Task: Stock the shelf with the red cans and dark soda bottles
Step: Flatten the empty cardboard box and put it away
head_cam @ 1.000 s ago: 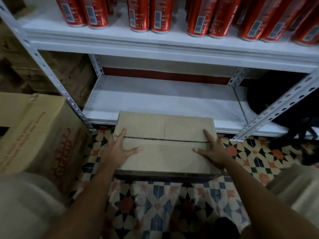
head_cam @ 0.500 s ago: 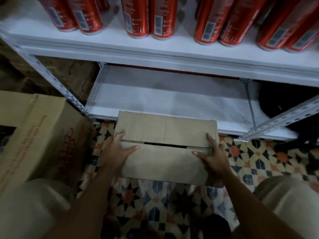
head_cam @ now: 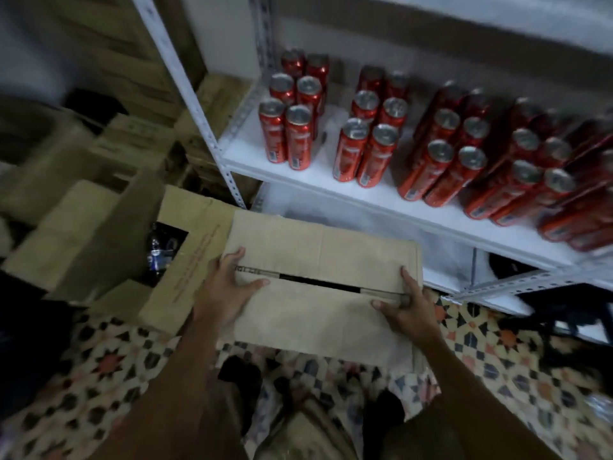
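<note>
Many upright silver-topped red cans (head_cam: 378,156)

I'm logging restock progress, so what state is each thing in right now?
Closed box: flaps shut with a dark gap along the seam, held at both ends.
Left hand: grips the box's left end, thumb on top.
Right hand: grips the box's right end.
Open box: flaps up, dark bottles inside.
Red cans: upright in double rows on the shelf.
Lower shelf: nothing visible on it.
</note>
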